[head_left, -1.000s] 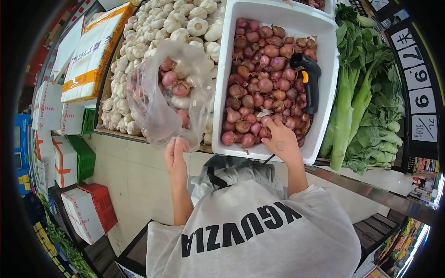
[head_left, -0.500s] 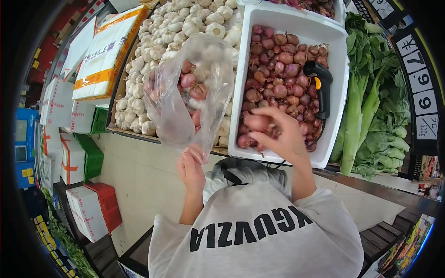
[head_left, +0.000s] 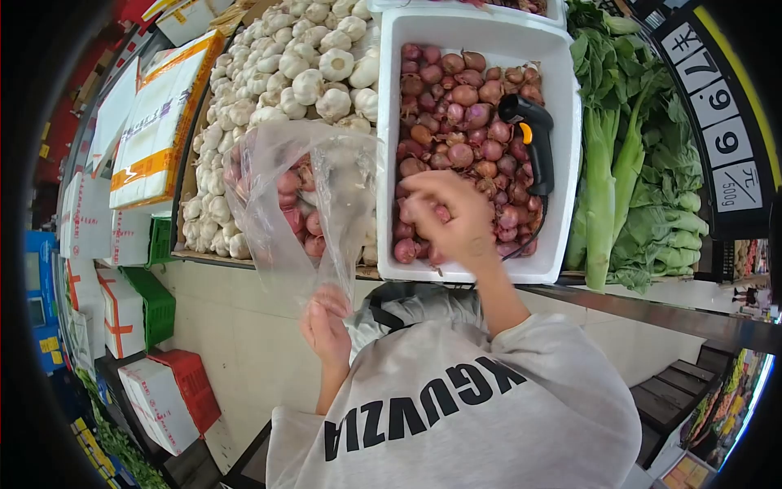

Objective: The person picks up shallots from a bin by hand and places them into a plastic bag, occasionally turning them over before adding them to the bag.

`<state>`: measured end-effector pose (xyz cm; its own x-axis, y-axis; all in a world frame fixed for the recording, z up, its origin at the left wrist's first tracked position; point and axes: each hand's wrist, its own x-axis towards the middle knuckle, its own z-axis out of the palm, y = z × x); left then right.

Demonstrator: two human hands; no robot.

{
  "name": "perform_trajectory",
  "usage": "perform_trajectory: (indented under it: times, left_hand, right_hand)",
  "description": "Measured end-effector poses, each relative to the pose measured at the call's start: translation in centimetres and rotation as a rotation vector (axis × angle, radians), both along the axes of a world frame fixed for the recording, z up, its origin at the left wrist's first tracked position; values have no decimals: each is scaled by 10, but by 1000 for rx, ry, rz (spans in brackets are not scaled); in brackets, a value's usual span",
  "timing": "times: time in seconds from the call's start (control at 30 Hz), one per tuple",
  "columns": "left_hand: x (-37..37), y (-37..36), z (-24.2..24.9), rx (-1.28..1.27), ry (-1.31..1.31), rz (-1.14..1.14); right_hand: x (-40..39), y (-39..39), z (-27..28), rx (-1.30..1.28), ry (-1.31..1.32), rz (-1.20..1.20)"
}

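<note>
My left hand [head_left: 326,326] is closed on the gathered edge of a clear plastic bag [head_left: 269,163]. Inside the bag are several reddish shallots, and it hangs over the garlic at the front of the display. My right hand [head_left: 456,216], smeared by motion, is over the near left part of a white foam box [head_left: 570,175]. Its fingers are bent round a shallot [head_left: 418,213], which is blurred and partly covered. Many loose shallots [head_left: 460,155] fill the box. On top of them, at the right, lies a black handheld scanner [head_left: 533,143] with an orange trigger and a cable.
Garlic bulbs [head_left: 309,85] are heaped left of the box, leafy green vegetables [head_left: 643,179] to its right. A price sign [head_left: 717,118] stands far right. Foam boxes [head_left: 159,130] and a green crate [head_left: 151,306] are at the left, with a red crate [head_left: 187,387] below.
My right hand has moved left with the shallot, towards the bag. My left hand keeps its hold on the bag. The camera view has shifted, so the display appears farther left.
</note>
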<state>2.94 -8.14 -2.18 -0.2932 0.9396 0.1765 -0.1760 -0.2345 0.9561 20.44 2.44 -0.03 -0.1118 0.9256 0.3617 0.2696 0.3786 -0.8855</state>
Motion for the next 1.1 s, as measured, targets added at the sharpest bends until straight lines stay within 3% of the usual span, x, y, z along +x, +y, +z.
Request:
perform_trajectory:
  times: [0.17, 0.37, 0.57, 0.83, 0.97, 1.07, 1.1]
  left_hand:
    - [4, 7, 0, -14, -25, -60]
    - [5, 15, 0, -14, -91, -90]
    - [7, 17, 2, -2, -100, -90]
    - [2, 11, 4, 2, -34, -31]
    - [0, 11, 5, -2, -107, -14]
    - [0, 12, 3, -21, -115, -38]
    - [0, 13, 3, -18, -106, -47]
  right_hand:
    - [78, -10, -35, -199, -333, -232]
    - [72, -24, -54, -206, -475, -131]
    - [57, -18, -70, -188, -908, -117]
    - [55, -6, -69, -213, -1008, -54]
    - [61, 3, -44, -192, -768, 19]
    - [45, 11, 8, -312, -249, -7]
    - [34, 15, 11, -311, -249, -14]
